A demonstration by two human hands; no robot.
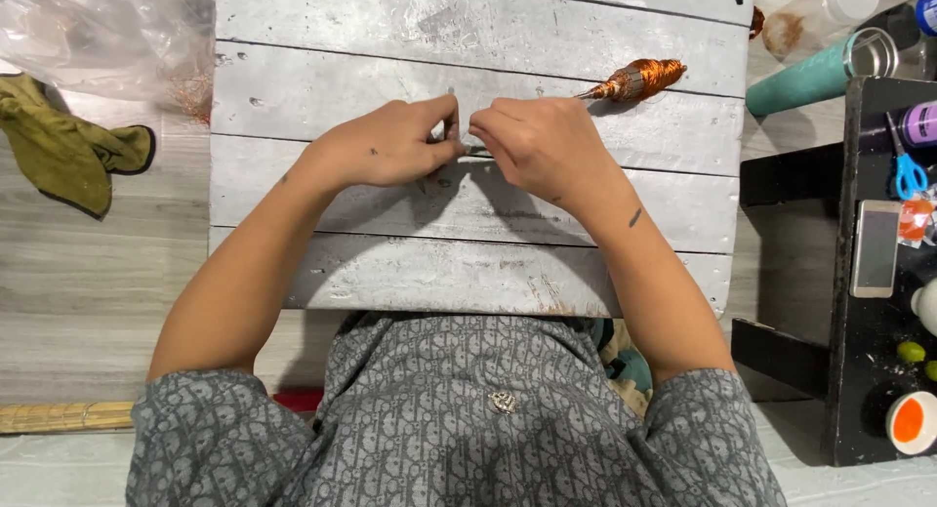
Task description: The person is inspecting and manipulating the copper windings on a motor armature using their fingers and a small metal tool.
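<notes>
Two hands meet at the centre of the grey board (pixel 293 87). The left hand (pixel 386 144) and right hand (pixel 537 146) both pinch a small metal piece (pixel 459 141), fingertips closed on it. A copper coil (pixel 639 79) lies near the board's right edge, apart from the hands.

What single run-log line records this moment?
left hand: pinching small grey metal piece | right hand: pinching same | surface: grey wooden board | nearby: copper wire spool
</notes>
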